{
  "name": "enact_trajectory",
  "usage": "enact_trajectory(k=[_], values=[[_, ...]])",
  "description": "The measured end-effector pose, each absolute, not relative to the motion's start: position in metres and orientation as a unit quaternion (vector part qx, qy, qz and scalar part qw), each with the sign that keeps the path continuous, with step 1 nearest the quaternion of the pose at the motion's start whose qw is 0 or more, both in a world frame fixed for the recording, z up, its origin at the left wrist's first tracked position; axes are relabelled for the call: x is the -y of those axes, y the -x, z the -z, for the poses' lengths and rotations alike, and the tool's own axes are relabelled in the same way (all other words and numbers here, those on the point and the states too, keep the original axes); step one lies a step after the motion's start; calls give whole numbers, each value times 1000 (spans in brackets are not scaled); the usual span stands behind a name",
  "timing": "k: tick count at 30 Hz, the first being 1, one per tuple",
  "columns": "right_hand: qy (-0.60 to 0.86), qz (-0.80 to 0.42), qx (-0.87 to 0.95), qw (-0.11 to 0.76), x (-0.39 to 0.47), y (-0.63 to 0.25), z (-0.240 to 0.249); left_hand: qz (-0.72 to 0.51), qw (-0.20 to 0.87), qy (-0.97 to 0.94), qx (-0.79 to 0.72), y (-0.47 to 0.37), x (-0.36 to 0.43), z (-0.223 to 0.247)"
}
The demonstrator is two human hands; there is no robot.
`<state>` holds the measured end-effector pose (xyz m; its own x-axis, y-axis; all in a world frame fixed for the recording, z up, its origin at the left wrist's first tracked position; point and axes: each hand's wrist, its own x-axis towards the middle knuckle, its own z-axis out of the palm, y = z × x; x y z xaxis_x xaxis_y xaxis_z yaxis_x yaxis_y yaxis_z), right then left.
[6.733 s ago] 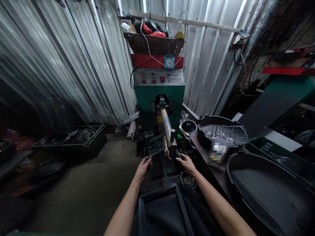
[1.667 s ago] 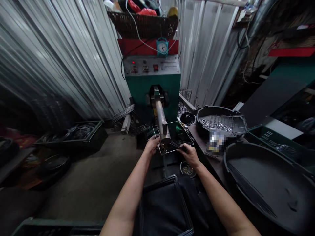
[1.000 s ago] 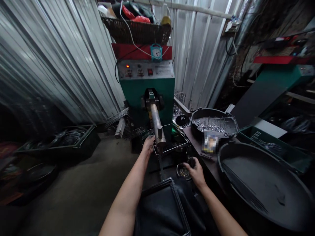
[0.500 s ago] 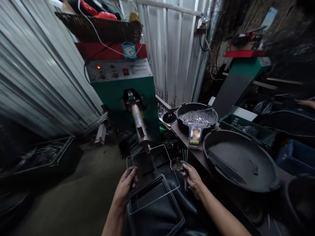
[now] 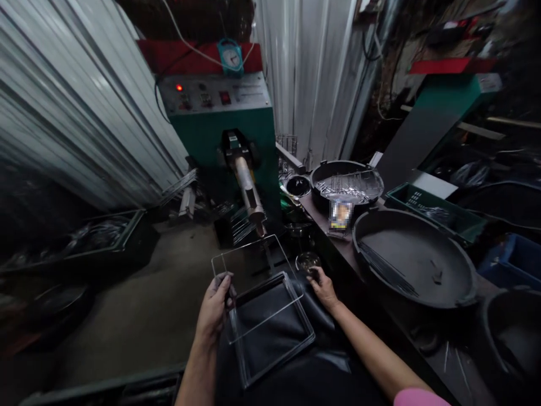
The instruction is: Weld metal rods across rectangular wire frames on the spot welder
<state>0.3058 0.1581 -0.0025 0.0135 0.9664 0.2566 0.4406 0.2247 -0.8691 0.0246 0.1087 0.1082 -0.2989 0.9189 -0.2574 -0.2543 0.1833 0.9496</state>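
My left hand (image 5: pixel 217 296) is closed on the left side of a rectangular wire frame (image 5: pixel 265 323), thumb on top. A thin crossbar runs near the frame's left end, and its far edge lies just below the tip of the spot welder's arm (image 5: pixel 249 194). Under it, several similar wire frames (image 5: pixel 279 358) rest stacked on the black apron (image 5: pixel 270 338) over my lap. My right hand (image 5: pixel 324 290) is beside the frame's right side, fingers curled near a small round bowl (image 5: pixel 308 260). What those fingers pinch, if anything, cannot be made out.
Behind the arm stands the green welding machine (image 5: pixel 220 135), its red light lit. On the right bench sit a big black pan (image 5: pixel 418 254) with thin rods, a smaller pan (image 5: pixel 316 194) of wire pieces and a green crate (image 5: pixel 456 217). Another green crate (image 5: pixel 127 234) lies left.
The view has tilted down. Several thin rods that stood out of my right hand no longer show. The wire frame remains in my left hand, turned slightly.
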Motion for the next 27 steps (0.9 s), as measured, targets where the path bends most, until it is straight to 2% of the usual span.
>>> enact_trajectory(k=[4,9,12,15,18,27], values=[[451,-230,752,423,-156,-302,-44,-551,510,-325,-575,-23,-107,-105],[309,-261,886,227,-131,-278,-112,-539,534,-341,-555,-35,-111,-101],[291,-260,916,97,-110,-264,-123,-543,539,-335,-550,-44,-113,-102],[299,-246,922,23,-100,-257,-124,-543,543,-331,-549,-50,-113,-105],[321,-233,918,-2,-101,-253,-126,-541,549,-326,-547,-54,-112,-106],[332,-220,917,3,-104,-251,-125,-545,555,-333,-533,-56,-116,-103]])
